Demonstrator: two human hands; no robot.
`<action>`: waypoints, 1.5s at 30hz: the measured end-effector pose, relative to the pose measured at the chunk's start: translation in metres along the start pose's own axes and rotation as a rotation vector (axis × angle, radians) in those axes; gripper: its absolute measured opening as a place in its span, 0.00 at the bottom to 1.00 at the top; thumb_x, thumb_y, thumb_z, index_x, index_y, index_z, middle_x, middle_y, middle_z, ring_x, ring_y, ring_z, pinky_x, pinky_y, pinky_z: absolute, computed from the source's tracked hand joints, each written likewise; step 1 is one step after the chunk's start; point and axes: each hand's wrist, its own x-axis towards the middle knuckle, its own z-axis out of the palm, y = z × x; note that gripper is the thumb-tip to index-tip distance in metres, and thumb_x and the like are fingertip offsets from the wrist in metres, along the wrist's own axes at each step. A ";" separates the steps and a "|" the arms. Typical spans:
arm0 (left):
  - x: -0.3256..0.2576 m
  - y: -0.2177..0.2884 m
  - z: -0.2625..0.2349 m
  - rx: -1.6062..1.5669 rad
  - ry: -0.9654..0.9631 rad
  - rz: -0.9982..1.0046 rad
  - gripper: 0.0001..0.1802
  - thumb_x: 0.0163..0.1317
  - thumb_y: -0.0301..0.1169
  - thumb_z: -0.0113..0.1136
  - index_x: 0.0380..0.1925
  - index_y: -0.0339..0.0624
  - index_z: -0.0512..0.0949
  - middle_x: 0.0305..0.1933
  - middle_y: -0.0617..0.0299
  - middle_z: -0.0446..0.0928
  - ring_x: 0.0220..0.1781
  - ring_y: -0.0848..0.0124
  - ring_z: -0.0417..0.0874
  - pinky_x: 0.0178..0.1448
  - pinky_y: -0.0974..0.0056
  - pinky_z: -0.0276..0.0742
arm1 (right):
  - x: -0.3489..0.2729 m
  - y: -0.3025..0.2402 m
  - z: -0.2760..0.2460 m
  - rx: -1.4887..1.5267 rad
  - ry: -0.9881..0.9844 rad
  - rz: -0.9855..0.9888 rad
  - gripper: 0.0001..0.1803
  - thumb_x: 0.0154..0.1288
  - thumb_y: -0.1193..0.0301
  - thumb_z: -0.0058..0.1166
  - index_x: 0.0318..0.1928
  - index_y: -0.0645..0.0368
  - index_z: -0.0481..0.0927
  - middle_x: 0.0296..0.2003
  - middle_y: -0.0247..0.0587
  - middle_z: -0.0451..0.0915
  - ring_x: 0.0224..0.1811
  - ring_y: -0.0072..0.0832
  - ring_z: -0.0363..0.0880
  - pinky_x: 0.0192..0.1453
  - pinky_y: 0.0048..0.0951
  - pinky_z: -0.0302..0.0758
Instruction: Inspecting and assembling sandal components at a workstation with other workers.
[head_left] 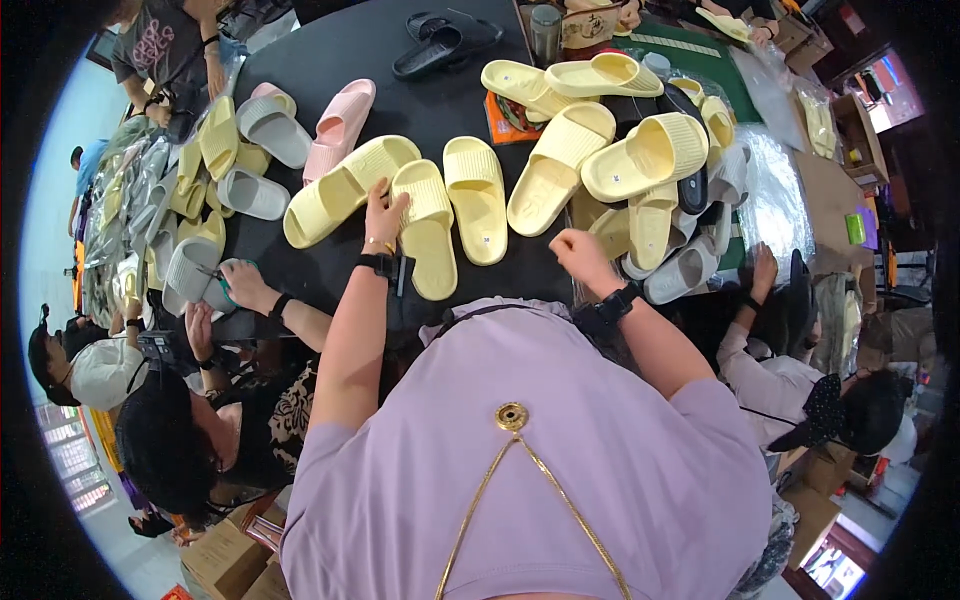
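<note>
My left hand (381, 218) is at a pale yellow slide slipper (430, 262), its fingers and thumb against the ribbed strap's left edge. How far the fingers reach under it is hidden. Touching or very close on the other side of that hand is another yellow slipper (325, 205), lying aslant. To the right of the gripped one, a third yellow slipper (485, 215) rests sole down. My right hand (585, 262) is curled closed by the table's front edge, with no item visible in it. Just beyond it lies a yellow slipper (545, 195) pointing away.
Yellow and grey slippers pile up on the right around another yellow slipper (640, 165). Pink slippers (340, 120) and grey ones (270, 130) lie at left. Black slippers (445, 50) sit at the table's far side. A co-worker's hand (245, 285) holds scissors beside a grey slipper.
</note>
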 end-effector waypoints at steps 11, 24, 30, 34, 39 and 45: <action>-0.005 0.007 0.006 -0.167 -0.121 -0.195 0.29 0.55 0.22 0.62 0.58 0.33 0.65 0.47 0.50 0.76 0.45 0.67 0.79 0.45 0.65 0.77 | 0.004 0.032 -0.006 -0.066 0.346 0.044 0.17 0.60 0.61 0.53 0.32 0.66 0.80 0.25 0.50 0.80 0.27 0.40 0.79 0.34 0.35 0.73; -0.038 0.051 0.031 0.776 0.320 0.584 0.21 0.49 0.30 0.66 0.45 0.39 0.75 0.39 0.50 0.76 0.45 0.50 0.73 0.53 0.53 0.69 | -0.001 -0.021 -0.015 0.302 -0.400 0.260 0.11 0.50 0.68 0.56 0.21 0.64 0.79 0.17 0.32 0.75 0.20 0.17 0.71 0.25 0.20 0.66; -0.119 0.122 0.075 0.308 -0.764 0.242 0.11 0.56 0.25 0.61 0.40 0.35 0.80 0.34 0.59 0.81 0.35 0.74 0.80 0.42 0.70 0.75 | -0.014 -0.108 -0.025 0.481 -0.785 0.035 0.09 0.55 0.70 0.55 0.21 0.62 0.77 0.17 0.28 0.73 0.18 0.13 0.65 0.23 0.17 0.60; -0.129 0.119 0.079 0.309 -0.702 0.231 0.06 0.59 0.24 0.58 0.35 0.33 0.79 0.32 0.60 0.79 0.34 0.74 0.80 0.39 0.70 0.76 | -0.001 -0.111 -0.016 0.651 -0.735 0.056 0.10 0.59 0.68 0.55 0.24 0.59 0.78 0.17 0.27 0.72 0.16 0.13 0.64 0.21 0.16 0.59; -0.133 0.127 0.065 0.091 -0.542 0.049 0.10 0.63 0.28 0.56 0.37 0.32 0.80 0.29 0.61 0.81 0.31 0.77 0.79 0.37 0.72 0.75 | 0.001 -0.110 -0.007 0.783 -0.503 0.088 0.11 0.64 0.64 0.51 0.33 0.59 0.79 0.20 0.28 0.73 0.18 0.13 0.65 0.21 0.17 0.62; -0.121 0.149 0.031 -0.433 -0.244 0.015 0.11 0.67 0.30 0.50 0.37 0.32 0.77 0.29 0.64 0.74 0.28 0.77 0.72 0.35 0.74 0.68 | 0.001 -0.081 0.016 0.131 -0.363 -0.143 0.16 0.65 0.64 0.46 0.36 0.65 0.78 0.23 0.44 0.80 0.27 0.32 0.80 0.34 0.33 0.74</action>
